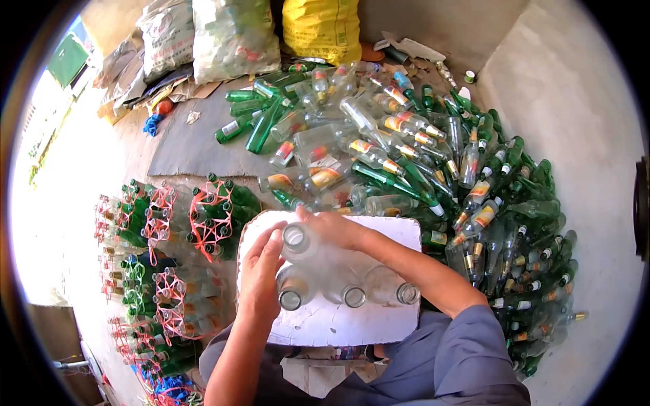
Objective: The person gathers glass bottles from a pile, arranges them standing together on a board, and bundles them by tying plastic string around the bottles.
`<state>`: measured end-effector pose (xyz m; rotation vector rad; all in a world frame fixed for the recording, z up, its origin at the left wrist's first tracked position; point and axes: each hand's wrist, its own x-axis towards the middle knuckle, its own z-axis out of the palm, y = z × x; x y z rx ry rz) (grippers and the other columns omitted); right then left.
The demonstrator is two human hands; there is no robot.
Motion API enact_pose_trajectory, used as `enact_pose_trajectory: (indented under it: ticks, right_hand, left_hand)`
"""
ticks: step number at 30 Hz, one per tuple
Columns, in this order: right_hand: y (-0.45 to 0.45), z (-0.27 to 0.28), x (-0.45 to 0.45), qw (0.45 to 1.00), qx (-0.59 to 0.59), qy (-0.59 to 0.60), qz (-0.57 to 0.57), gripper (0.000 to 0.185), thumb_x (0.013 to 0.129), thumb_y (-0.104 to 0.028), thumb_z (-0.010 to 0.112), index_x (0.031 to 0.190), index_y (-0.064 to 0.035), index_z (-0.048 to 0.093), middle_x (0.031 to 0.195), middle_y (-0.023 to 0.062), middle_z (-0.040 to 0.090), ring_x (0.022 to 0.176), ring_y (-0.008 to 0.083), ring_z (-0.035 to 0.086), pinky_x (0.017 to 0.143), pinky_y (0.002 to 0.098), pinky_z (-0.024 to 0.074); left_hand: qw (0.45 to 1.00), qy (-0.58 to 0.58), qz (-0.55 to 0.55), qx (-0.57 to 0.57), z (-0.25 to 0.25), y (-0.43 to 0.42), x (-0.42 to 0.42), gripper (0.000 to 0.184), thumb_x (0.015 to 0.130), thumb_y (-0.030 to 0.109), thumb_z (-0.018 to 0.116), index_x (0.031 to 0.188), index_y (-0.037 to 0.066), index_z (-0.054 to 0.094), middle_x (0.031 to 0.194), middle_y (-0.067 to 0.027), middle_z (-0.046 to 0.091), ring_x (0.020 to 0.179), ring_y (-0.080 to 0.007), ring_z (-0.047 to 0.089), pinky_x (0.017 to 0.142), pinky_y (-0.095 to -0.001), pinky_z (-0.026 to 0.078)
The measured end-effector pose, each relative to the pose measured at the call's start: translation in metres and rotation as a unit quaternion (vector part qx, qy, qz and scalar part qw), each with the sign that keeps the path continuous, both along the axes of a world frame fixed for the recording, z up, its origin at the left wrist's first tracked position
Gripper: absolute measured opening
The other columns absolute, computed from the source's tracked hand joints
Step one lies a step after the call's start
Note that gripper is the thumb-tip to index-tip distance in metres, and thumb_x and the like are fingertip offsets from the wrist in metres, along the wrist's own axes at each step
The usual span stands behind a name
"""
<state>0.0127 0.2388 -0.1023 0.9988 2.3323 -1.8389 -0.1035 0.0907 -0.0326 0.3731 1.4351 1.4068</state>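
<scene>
Several clear glass bottles stand upright on a white board [311, 327] in front of me, their open mouths facing up. Three form a front row: a left bottle [292, 287], a middle one [345, 287] and a right one [396, 287]. Behind the left one is another clear bottle [296, 245]. My left hand [261, 260] lies along its left side, fingers apart and curved. My right hand [328, 227] is at the far side of that bottle, blurred, its fingers partly hidden; what it holds, if anything, cannot be made out.
Loose green and clear bottles [406, 162] are heaped behind and to the right, against a wall [575, 101]. Bundles of bottles tied with pink string [210, 216] stand at the left. Full sacks [321, 27] and flattened cardboard [115, 74] are at the back.
</scene>
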Motion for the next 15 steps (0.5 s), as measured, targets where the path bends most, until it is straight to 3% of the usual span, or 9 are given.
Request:
enact_pose_trajectory:
  ticks: [5, 8, 11, 14, 15]
  right_hand:
    - [0.006, -0.013, 0.004, 0.999, -0.011, 0.035, 0.028, 0.071, 0.102, -0.056, 0.027, 0.104, 0.005, 0.064, 0.104, 0.0206, 0.067, 0.101, 0.0245, 0.061, 0.092, 0.0346, 0.0438]
    - [0.009, -0.033, 0.007, 0.999, 0.016, 0.038, 0.033, 0.081, 0.096, -0.067, 0.026, 0.104, 0.0013, 0.067, 0.099, 0.0231, 0.067, 0.098, 0.0305, 0.063, 0.091, 0.0373, 0.0455]
    - [0.007, -0.026, 0.01, 0.997, 0.024, 0.069, 0.0, 0.079, 0.096, -0.067, 0.03, 0.099, 0.0007, 0.069, 0.092, 0.0193, 0.069, 0.09, 0.0264, 0.065, 0.084, 0.0365, 0.0484]
    - [0.023, -0.031, 0.017, 0.999, 0.014, -0.032, 0.012, 0.068, 0.096, -0.061, 0.041, 0.096, 0.0002, 0.071, 0.082, 0.0139, 0.07, 0.079, 0.0198, 0.066, 0.075, 0.0345, 0.0502]
    - [0.029, -0.036, 0.021, 1.0, 0.023, -0.018, 0.008, 0.062, 0.095, -0.056, 0.046, 0.096, 0.0004, 0.071, 0.08, 0.0127, 0.07, 0.077, 0.0181, 0.066, 0.073, 0.0336, 0.0504]
  left_hand:
    - [1.0, 0.007, -0.018, 0.009, 0.001, 0.001, -0.002, 0.046, 0.097, 0.034, 0.052, 0.128, 0.001, 0.056, 0.118, -0.01, 0.061, 0.111, -0.0179, 0.055, 0.098, -0.0335, 0.04]
    - [1.0, 0.017, -0.017, 0.009, 0.0, 0.002, -0.002, 0.046, 0.097, 0.034, 0.052, 0.127, 0.0, 0.056, 0.114, -0.0094, 0.063, 0.107, -0.0169, 0.056, 0.097, -0.032, 0.04]
    - [1.0, 0.022, -0.01, 0.001, -0.004, 0.0, -0.004, 0.046, 0.096, 0.034, 0.053, 0.127, -0.001, 0.056, 0.112, -0.0091, 0.063, 0.105, -0.0164, 0.057, 0.096, -0.0312, 0.04]
    - [1.0, 0.026, -0.003, 0.005, -0.003, -0.002, -0.003, 0.047, 0.095, 0.033, 0.054, 0.126, -0.002, 0.056, 0.111, -0.0087, 0.063, 0.103, -0.0158, 0.057, 0.095, -0.0303, 0.041]
    - [1.0, 0.027, -0.003, 0.006, -0.004, -0.003, -0.003, 0.048, 0.095, 0.033, 0.055, 0.126, -0.002, 0.056, 0.111, -0.0087, 0.063, 0.104, -0.0157, 0.056, 0.095, -0.03, 0.041]
